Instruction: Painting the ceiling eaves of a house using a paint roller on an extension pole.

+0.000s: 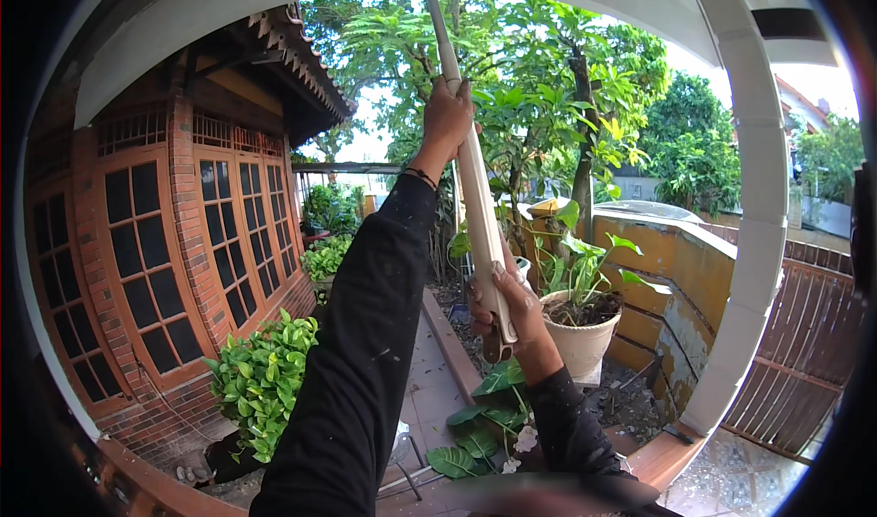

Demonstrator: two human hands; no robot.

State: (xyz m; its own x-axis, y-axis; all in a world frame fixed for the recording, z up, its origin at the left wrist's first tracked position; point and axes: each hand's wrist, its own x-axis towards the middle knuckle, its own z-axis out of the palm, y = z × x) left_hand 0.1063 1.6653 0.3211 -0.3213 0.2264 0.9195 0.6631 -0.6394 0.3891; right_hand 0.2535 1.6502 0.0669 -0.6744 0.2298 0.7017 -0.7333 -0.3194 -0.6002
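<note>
A long pole [480,197], cream on its thicker lower length with a grey thinner top [438,24], rises through the middle of the view and out past the top edge. My left hand [448,120] is closed around it high up, where the two sections meet. Lower down, my right hand [507,307] grips the cream section near its bottom end, which has a dark brownish fitting [498,348]. Both forearms are in dark sleeves; part of each hand's fingers is hidden behind the pole.
A brick wall with wooden windows [219,234] stands left, a leafy shrub [260,389] below. Right are a potted plant [589,343], a yellow wall [685,279], a white post [758,197] and a gate [804,343]. A tiled path [425,353] runs between; trees rise behind.
</note>
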